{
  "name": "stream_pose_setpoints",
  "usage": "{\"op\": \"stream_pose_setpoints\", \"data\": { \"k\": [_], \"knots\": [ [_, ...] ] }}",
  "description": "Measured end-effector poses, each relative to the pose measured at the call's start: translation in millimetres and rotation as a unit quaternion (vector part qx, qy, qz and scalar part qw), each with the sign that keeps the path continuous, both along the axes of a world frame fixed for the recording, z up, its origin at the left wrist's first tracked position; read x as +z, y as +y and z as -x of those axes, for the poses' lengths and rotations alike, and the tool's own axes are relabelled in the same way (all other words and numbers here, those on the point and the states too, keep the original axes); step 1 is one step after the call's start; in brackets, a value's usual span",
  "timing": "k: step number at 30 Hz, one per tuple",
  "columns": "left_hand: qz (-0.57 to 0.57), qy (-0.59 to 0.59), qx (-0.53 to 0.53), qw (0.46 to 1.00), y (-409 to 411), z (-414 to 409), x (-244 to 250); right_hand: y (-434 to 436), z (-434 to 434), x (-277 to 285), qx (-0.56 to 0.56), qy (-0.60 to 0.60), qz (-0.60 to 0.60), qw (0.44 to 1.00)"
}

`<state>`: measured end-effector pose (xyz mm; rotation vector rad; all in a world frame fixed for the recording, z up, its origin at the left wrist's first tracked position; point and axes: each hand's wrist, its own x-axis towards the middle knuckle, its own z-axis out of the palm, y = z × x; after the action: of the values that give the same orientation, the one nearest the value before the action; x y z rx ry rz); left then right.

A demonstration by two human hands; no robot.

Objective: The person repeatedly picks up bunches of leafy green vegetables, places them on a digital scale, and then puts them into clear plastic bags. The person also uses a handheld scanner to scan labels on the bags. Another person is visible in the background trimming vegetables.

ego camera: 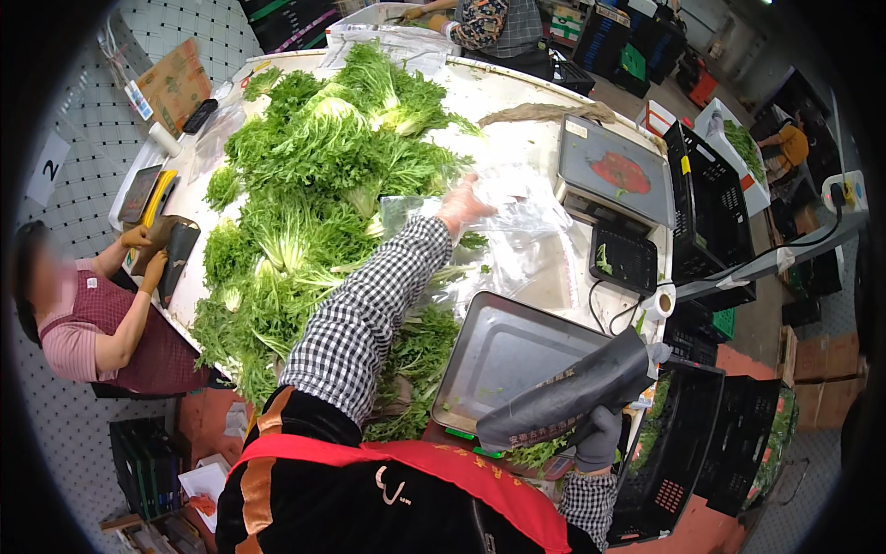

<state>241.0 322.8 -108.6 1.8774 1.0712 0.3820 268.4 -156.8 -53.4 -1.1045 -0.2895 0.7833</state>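
My left hand point(465, 205), in a pale see-through glove, reaches over the table and touches a heap of clear plastic bags point(519, 208); whether its fingers grip one cannot be told. Beside it, loose heads of frisée-like leafy greens point(304, 152) are piled on the left. My right hand point(597, 440), in a grey glove, is at the lower right, closed on a dark printed plastic sleeve point(547, 401). Greens show under the sleeve's lower end. That sleeve lies partly over the metal pan of a weighing scale point(512, 346).
A second scale point(616, 170), a small black tray point(623, 257) and a tape roll point(661, 303) line the table's right side. Black crates point(709, 187) stand beyond. A co-worker point(104, 311) handles a dark sleeve at left; another person point(498, 28) works at the far edge.
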Motion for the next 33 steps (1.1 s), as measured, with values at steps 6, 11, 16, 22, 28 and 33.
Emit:
{"op": "stream_pose_setpoints", "data": {
  "k": [6, 11, 16, 22, 28, 33],
  "knots": [
    [-0.342, -0.081, -0.16, 0.922, -28.5, 2.1, 29.7, 6.5, 0.9, -0.9, -0.007, -0.009, -0.018, 1.0],
    [0.078, -0.467, -0.067, 0.878, -29.7, 23.4, 167.9, -5.0, -1.7, -2.8, -0.017, -0.005, -0.013, 1.0],
    [0.112, -0.307, -0.012, 0.945, 15.5, 53.9, 124.0, 11.3, 3.1, 5.7, -0.054, 0.003, -0.018, 0.998],
    [0.204, -0.205, -0.013, 0.957, 16.3, 103.9, 58.3, 6.5, 6.9, 8.0, -0.049, 0.009, -0.013, 0.999],
    [0.118, 0.026, 0.038, 0.992, 23.1, 112.4, 69.2, -3.9, -3.6, -5.8, -0.03, 0.012, 0.004, 0.999],
    [-0.378, 0.248, -0.026, 0.891, -16.1, 58.8, 134.4, 11.0, 7.8, 16.9, -0.097, 0.012, 0.014, 0.995]
  ]
}}
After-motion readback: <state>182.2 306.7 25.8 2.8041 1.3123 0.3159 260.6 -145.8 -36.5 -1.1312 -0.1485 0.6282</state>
